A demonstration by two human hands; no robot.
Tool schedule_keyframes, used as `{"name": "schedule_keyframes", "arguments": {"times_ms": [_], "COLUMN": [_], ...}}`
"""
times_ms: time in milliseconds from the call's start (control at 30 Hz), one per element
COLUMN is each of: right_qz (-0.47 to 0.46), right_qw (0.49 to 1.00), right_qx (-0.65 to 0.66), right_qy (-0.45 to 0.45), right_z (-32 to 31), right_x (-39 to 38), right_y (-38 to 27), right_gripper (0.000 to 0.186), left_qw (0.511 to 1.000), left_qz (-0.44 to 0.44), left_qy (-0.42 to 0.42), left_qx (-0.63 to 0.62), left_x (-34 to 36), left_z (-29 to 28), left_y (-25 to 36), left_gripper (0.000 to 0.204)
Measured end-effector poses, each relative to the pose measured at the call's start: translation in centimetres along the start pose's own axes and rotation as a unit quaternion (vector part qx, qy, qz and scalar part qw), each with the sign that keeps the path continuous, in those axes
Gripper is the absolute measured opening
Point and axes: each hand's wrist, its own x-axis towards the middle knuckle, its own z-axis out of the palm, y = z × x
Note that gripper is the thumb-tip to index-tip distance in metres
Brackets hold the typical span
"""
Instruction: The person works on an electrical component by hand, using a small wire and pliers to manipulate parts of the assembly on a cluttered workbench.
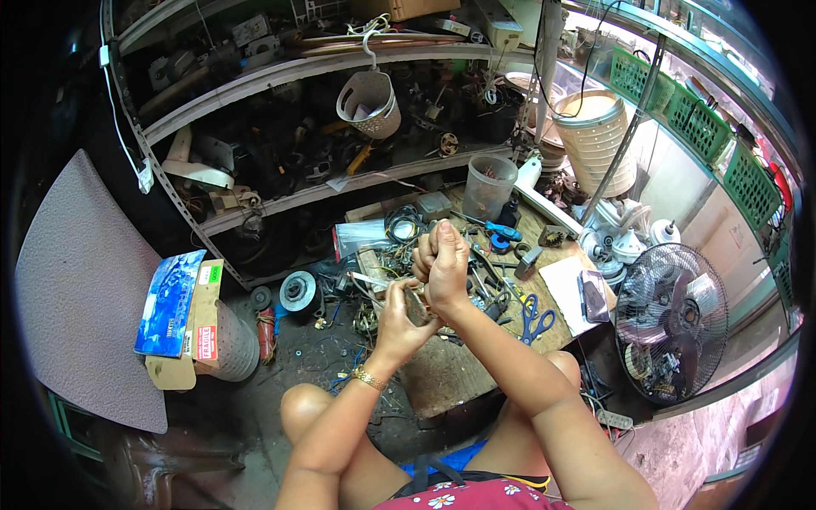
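Just above the cluttered wooden board, my left hand is closed on a small brownish-grey part, too shaded to name exactly. Thin metal tool pieces show beside its fingers. My right hand is raised in a fist, just above and right of the left one; what it grips, if anything, is hidden. Around both hands lie loose wires, tools and small parts. Blue-handled scissors lie to the right, and a blue-handled screwdriver behind the right hand.
A fan stands at right beside a pale sheet with a phone. A cardboard box tops a bin at left, near a round motor part. Loaded metal shelves run behind, with a clear plastic bucket before them.
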Motion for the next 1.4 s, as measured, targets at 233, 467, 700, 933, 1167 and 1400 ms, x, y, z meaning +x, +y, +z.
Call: {"name": "schedule_keyframes", "arguments": {"times_ms": [233, 467, 700, 933, 1167, 1400], "right_qz": [0.071, -0.059, -0.143, -0.222, -0.106, -0.127], "right_qw": [0.995, 0.827, 0.518, 0.562, 0.491, 0.480], "right_qx": [-0.065, -0.550, -0.736, -0.649, -0.708, -0.669], "right_qy": [-0.006, 0.102, -0.411, -0.462, -0.497, -0.553], "right_z": [-1.6, -13.9, -6.3, -4.0, -2.6, -1.3], "right_x": [0.9, 3.4, 0.1, 1.7, 2.5, 4.7], "right_y": [-3.5, -4.4, -6.4, -7.3, -7.1, -6.7], "right_gripper": [0.038, 0.048, 0.023, 0.013, 0.023, 0.010], "left_qw": [1.000, 0.985, 0.933, 0.905, 0.883, 0.854], "left_qz": [0.004, -0.068, -0.166, -0.164, -0.206, -0.227], "left_qy": [-0.015, -0.061, -0.105, -0.150, -0.167, -0.181], "left_qx": [0.023, -0.144, -0.302, -0.362, -0.388, -0.432], "left_x": [0.3, 1.6, 1.3, 1.2, 0.7, 0.8], "left_z": [-1.3, -2.2, -2.8, -2.9, -2.8, -3.1], "left_y": [-0.2, -1.8, -2.3, -1.3, -1.7, -1.7], "left_gripper": [0.078, 0.084, 0.075, 0.063, 0.067, 0.069]}}
